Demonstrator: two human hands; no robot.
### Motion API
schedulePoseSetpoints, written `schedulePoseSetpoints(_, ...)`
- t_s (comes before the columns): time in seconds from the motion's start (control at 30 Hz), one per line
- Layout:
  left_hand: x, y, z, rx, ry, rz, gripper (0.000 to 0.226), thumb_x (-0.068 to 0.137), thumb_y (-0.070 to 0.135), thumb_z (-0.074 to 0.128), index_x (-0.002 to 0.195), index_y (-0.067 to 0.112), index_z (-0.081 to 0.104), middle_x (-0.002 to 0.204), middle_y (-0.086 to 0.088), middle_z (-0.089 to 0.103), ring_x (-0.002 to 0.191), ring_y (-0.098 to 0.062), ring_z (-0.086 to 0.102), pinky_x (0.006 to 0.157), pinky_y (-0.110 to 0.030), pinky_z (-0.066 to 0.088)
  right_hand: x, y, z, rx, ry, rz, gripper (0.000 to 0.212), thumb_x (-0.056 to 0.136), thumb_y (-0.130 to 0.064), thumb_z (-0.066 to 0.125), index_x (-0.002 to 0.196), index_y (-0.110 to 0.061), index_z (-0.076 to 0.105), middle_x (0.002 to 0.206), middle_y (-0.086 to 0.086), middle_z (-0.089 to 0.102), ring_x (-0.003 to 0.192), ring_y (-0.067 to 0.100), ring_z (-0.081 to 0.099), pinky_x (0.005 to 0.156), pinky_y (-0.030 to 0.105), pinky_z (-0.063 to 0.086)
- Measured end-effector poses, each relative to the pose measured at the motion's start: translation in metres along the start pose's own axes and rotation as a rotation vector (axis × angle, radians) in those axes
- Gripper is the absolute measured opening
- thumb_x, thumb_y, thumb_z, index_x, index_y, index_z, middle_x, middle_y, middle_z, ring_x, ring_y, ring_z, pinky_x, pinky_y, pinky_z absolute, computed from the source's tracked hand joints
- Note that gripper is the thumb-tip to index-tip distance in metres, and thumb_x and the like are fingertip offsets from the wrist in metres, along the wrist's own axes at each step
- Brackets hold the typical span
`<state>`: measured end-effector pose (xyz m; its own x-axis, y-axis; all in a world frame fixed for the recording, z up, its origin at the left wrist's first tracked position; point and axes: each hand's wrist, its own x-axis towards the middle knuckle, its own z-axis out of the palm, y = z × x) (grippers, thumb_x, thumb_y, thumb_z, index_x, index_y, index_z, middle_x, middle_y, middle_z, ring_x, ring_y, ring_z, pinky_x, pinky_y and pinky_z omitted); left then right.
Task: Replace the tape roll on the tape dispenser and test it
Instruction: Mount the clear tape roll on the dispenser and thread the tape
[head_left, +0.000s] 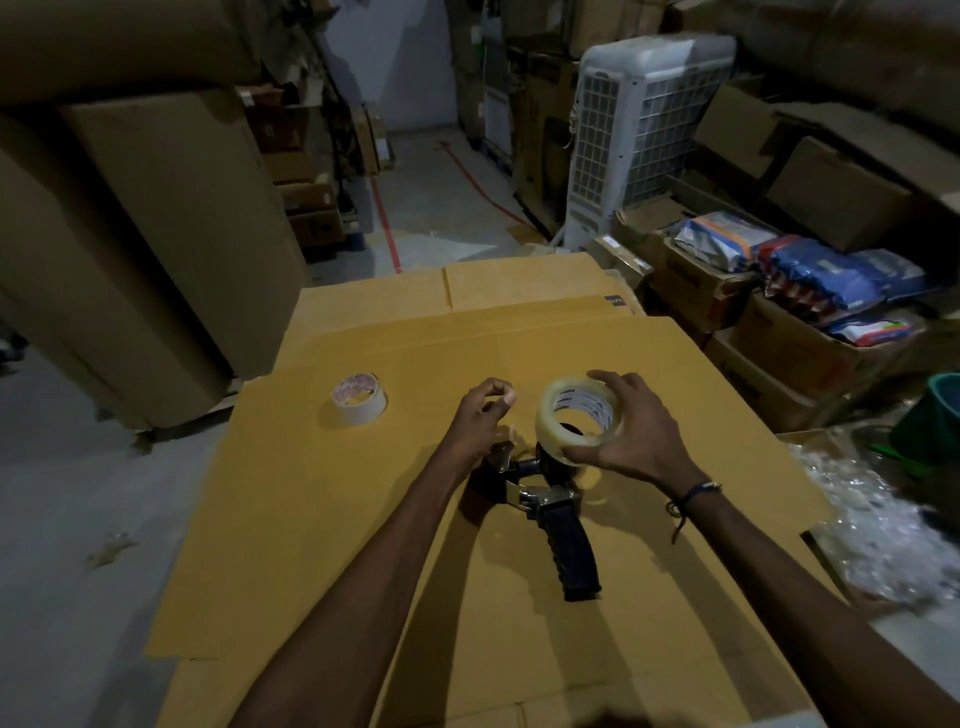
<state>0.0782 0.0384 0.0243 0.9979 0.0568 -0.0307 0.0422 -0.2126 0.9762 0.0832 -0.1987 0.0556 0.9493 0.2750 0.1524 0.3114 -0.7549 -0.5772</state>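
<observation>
My right hand (631, 431) grips a full roll of clear tape (574, 413) by its outer rim and holds it just above the head of a black tape dispenser (563, 525). The dispenser lies on flat brown cardboard (363, 519), its ribbed handle pointing toward me. My left hand (480, 415) hovers just left of the roll, over the dispenser's front end, with thumb and fingertips pinched together; whether it holds the tape's end is not clear. A near-empty tape core (359, 397) lies on the cardboard to the far left.
Large cardboard boxes (171, 234) stand on the left. A white air cooler (639, 130) stands behind the cardboard stack. Open boxes with packets (810, 275) crowd the right side, with a green bucket (935, 415) and crumpled clear plastic (883, 530). Bare concrete floor lies to the left.
</observation>
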Motion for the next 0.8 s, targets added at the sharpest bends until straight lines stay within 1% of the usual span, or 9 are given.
schedulePoseSetpoints(0.07, 0.007, -0.005, 0.002, 0.004, -0.016, 0.007, 0.016, 0.110, 0.022, 0.053, 0.100, 0.011, 0.058, 0.117, -0.003, 0.057, 0.104, -0.014, 0.052, 0.083, -0.019, 0.041, -0.004, 0.002, 0.009, 0.003, 0.040, 0.055, 0.123, 0.047, -0.086, 0.070, 0.152, -0.028, 0.046, 0.132, -0.001, 0.052, 0.115, 0.022, 0.059, 0.086, 0.042, 0.055)
schedulePoseSetpoints(0.13, 0.011, -0.009, 0.002, 0.014, -0.011, 0.020, 0.015, 0.109, 0.021, 0.054, 0.100, 0.010, 0.058, 0.116, -0.004, 0.058, 0.101, -0.010, 0.054, 0.076, -0.008, 0.043, -0.009, 0.000, 0.017, 0.008, 0.088, 0.098, 0.123, 0.046, -0.087, 0.073, 0.150, -0.025, 0.049, 0.134, -0.002, 0.054, 0.115, 0.022, 0.061, 0.086, 0.042, 0.057)
schedulePoseSetpoints(0.17, 0.015, -0.013, 0.002, 0.018, -0.011, 0.027, 0.015, 0.109, 0.021, 0.054, 0.099, 0.010, 0.058, 0.115, -0.003, 0.058, 0.098, -0.008, 0.054, 0.073, -0.006, 0.043, -0.011, -0.001, 0.022, 0.009, 0.112, 0.116, 0.122, 0.046, -0.087, 0.074, 0.148, -0.024, 0.051, 0.134, -0.002, 0.055, 0.114, 0.021, 0.062, 0.085, 0.041, 0.057)
schedulePoseSetpoints(0.3, 0.026, -0.026, -0.002, 0.038, -0.040, 0.016, 0.015, 0.110, 0.023, 0.054, 0.100, 0.012, 0.058, 0.111, 0.000, 0.057, 0.088, -0.003, 0.053, 0.071, -0.012, 0.043, -0.013, -0.009, 0.037, -0.016, 0.160, 0.156, 0.118, 0.049, -0.085, 0.077, 0.146, -0.023, 0.052, 0.134, -0.001, 0.054, 0.115, 0.022, 0.061, 0.084, 0.038, 0.058)
schedulePoseSetpoints(0.37, 0.031, -0.033, -0.004, 0.049, -0.059, 0.009, 0.015, 0.110, 0.024, 0.053, 0.101, 0.013, 0.057, 0.110, 0.000, 0.056, 0.092, -0.004, 0.053, 0.075, -0.015, 0.042, -0.011, -0.011, 0.044, -0.029, 0.173, 0.179, 0.115, 0.050, -0.083, 0.080, 0.145, -0.023, 0.052, 0.134, -0.001, 0.054, 0.117, 0.022, 0.060, 0.084, 0.038, 0.057)
schedulePoseSetpoints(0.43, 0.037, -0.041, -0.006, 0.064, -0.070, 0.001, 0.015, 0.110, 0.024, 0.053, 0.101, 0.013, 0.058, 0.111, 0.000, 0.057, 0.098, -0.008, 0.054, 0.080, -0.020, 0.042, -0.011, -0.013, 0.051, -0.039, 0.179, 0.205, 0.115, 0.049, -0.083, 0.080, 0.143, -0.024, 0.052, 0.133, -0.001, 0.053, 0.118, 0.023, 0.060, 0.084, 0.040, 0.058)
schedulePoseSetpoints(0.53, 0.044, -0.051, -0.006, 0.082, -0.081, -0.002, 0.015, 0.110, 0.022, 0.052, 0.102, 0.012, 0.058, 0.109, -0.001, 0.056, 0.099, -0.015, 0.053, 0.082, -0.025, 0.042, -0.010, -0.013, 0.060, -0.045, 0.183, 0.228, 0.116, 0.050, -0.083, 0.079, 0.145, -0.025, 0.050, 0.135, 0.001, 0.052, 0.121, 0.027, 0.059, 0.084, 0.044, 0.059)
schedulePoseSetpoints(0.67, 0.048, -0.061, -0.007, 0.073, -0.085, -0.026, 0.014, 0.110, 0.022, 0.052, 0.100, 0.014, 0.058, 0.109, 0.002, 0.057, 0.098, -0.014, 0.053, 0.082, -0.030, 0.042, -0.007, -0.013, 0.067, -0.016, 0.164, 0.256, 0.117, 0.050, -0.080, 0.082, 0.149, -0.030, 0.046, 0.136, 0.002, 0.050, 0.124, 0.028, 0.056, 0.082, 0.044, 0.059)
schedulePoseSetpoints(0.8, 0.050, -0.068, -0.007, 0.051, -0.089, -0.055, 0.013, 0.110, 0.023, 0.052, 0.101, 0.017, 0.059, 0.106, 0.004, 0.059, 0.098, -0.013, 0.055, 0.086, -0.032, 0.043, -0.004, -0.009, 0.066, 0.001, 0.131, 0.245, 0.117, 0.048, -0.085, 0.078, 0.149, -0.033, 0.047, 0.139, 0.002, 0.049, 0.125, 0.028, 0.056, 0.085, 0.044, 0.059)
